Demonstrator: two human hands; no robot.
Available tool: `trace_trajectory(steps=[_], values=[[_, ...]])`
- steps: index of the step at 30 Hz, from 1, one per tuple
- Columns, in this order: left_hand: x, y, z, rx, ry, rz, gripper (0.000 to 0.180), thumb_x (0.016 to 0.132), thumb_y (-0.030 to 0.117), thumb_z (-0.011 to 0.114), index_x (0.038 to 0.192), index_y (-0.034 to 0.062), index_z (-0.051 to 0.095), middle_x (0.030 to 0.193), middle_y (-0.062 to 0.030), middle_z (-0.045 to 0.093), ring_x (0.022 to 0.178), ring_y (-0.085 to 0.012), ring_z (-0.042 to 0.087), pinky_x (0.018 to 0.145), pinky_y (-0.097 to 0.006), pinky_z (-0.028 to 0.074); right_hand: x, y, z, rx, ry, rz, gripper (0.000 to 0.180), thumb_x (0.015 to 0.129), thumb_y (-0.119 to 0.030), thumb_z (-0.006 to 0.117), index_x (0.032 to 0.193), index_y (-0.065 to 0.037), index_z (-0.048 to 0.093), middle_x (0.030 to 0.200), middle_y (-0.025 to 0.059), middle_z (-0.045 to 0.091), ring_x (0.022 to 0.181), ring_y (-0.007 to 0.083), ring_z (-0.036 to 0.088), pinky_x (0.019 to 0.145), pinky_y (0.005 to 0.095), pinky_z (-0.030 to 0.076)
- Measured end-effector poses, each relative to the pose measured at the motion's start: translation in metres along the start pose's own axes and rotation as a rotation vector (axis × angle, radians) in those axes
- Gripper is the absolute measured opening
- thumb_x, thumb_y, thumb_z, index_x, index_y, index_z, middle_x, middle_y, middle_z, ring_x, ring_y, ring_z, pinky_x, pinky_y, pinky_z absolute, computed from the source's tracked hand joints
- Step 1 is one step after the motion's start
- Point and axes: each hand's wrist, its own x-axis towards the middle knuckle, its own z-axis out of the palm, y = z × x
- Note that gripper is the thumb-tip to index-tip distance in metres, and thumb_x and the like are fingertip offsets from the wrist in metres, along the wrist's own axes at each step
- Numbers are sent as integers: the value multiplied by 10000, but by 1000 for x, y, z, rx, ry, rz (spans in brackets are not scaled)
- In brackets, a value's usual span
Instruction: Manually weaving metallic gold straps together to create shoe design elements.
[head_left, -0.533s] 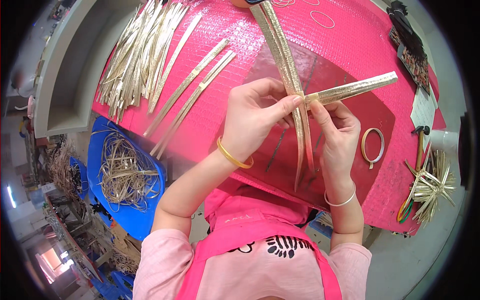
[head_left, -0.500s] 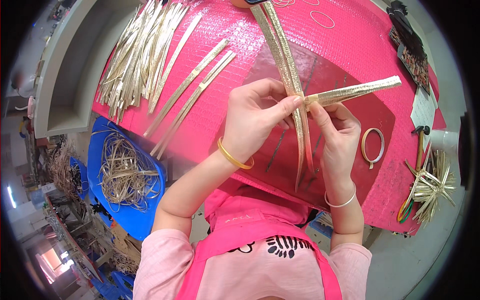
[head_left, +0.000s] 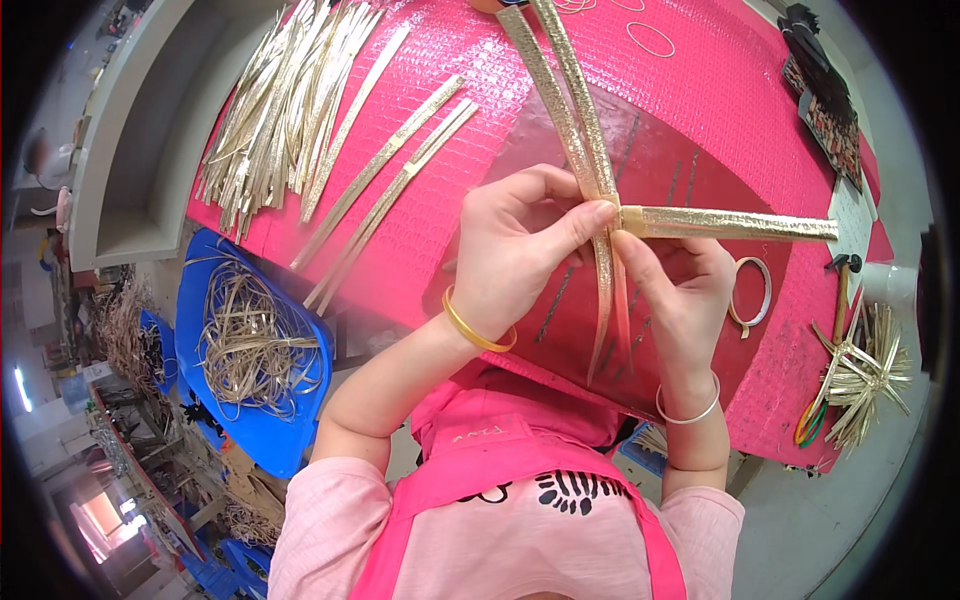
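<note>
1. The left hand [head_left: 510, 240] is pinched closed, thumb over curled fingers, gripping the upright gold strips [head_left: 594, 165] at centre frame, where they meet a crossing piece.
2. The right hand [head_left: 680, 285] is also pinched, its thumb against the joint at the inner end of the sideways gold strip [head_left: 730, 223], which points toward the right of the frame.
3. The upright strips spread apart toward the top edge; their lower tails hang between the hands (one looks reddish on its visible side).
4. Behind the hands lies a dark red mat [head_left: 735, 185], on a pink table covering [head_left: 700, 70].
5. Right of the right hand sits a ring-shaped band [head_left: 768, 288].
6. At upper left, two loose gold strips lie beside a large pile of gold strips [head_left: 285, 110].
7. At lower left, a blue bin [head_left: 300, 435] holds tangled strips [head_left: 255, 340].
8. At the right edge rests a gold strip bundle [head_left: 870, 375].
</note>
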Motion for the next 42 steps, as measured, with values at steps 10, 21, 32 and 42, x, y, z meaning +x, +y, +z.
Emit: trace_trajectory(steps=[10, 21, 32, 42], values=[[14, 29, -6, 1110, -179, 928, 131, 600, -8, 625, 721, 16, 578, 672, -103, 544, 580, -212, 554, 482, -267, 433, 21, -3, -18, 661, -268, 463, 155, 774, -88, 551, 867, 36, 550, 758, 64, 582, 687, 93, 548, 599, 217, 459], [13, 24, -8, 351, -163, 90, 136, 722, 50, 581, 817, -44, 604, 728, -109, 608, 650, -127, 574, 567, -217, 447, 25, -8, -15, 232, -186, 211, 149, 746, -78, 589, 834, 42, 576, 714, 48, 594, 645, 68, 538, 572, 188, 420], [11, 16, -1, 761, 52, 394, 135, 694, 50, 601, 611, -30, 530, 517, -111, 484, 444, -203, 496, 406, -280, 357, 28, 10, 4, 511, -187, 276, 194, 707, -50, 629, 862, 35, 548, 771, 87, 588, 625, 105, 563, 589, 201, 447], [14, 27, -9, 1076, -133, 605, 106, 705, 80, 595, 680, -15, 554, 513, -122, 478, 438, -197, 499, 414, -277, 371, 41, 10, -10, -151, -206, -117, 73, 710, -37, 607, 771, -6, 582, 706, 32, 574, 611, 73, 522, 474, 214, 392]])
